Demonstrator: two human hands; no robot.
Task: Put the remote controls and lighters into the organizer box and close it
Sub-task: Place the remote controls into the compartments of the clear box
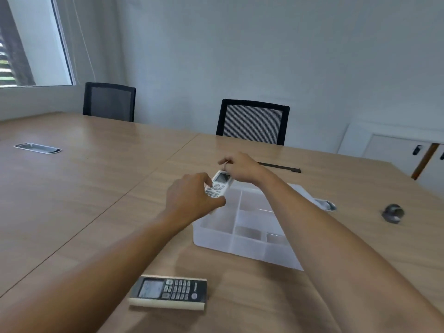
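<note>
A translucent white organizer box (216, 239) with several compartments lies open on the wooden table, its compartments showing nothing inside. Over its far left corner, both hands hold a small white remote control (219, 183): my left hand (192, 200) grips its lower end, my right hand (240, 168) its top end. A second remote, dark-faced with a cream body (169, 292), lies flat on the table near me, in front of the box. No lighter can be made out.
A dark flat strip (280, 166) lies beyond the box. A silvery object (326, 205) and a dark round one (392, 213) sit to the right. Two black chairs (253, 122) stand at the far edge. A metal cable port (37, 148) is set in the table at left.
</note>
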